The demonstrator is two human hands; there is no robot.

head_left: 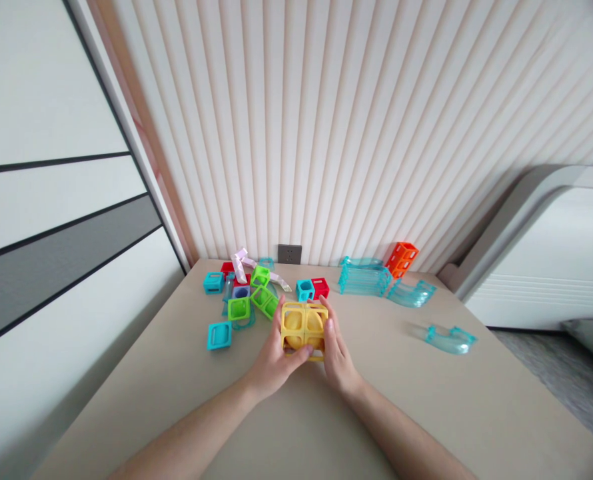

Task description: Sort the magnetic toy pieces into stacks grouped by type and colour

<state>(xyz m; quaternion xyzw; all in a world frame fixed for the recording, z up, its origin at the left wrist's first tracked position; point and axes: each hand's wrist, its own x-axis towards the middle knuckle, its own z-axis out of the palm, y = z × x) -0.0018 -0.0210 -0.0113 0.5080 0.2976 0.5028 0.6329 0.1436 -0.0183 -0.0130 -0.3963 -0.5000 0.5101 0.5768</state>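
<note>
Both of my hands grip a block of joined yellow frame cubes point(304, 327) just above the beige table point(426, 400). My left hand point(274, 360) wraps its left side, the thumb lying along the bottom front edge. On the block's right side my right hand point(337, 353) presses with closed fingers. Just behind the block lie green frame cubes point(256, 297), a teal cube point(305, 289) and a red cube point(320, 287).
More teal cubes point(219, 335) and red ones lie at the left back. A stack of clear teal track pieces point(365, 277), an orange block point(401, 259) and curved track pieces point(449, 338) sit to the right. The ribbed wall with a socket point(289, 254) stands behind.
</note>
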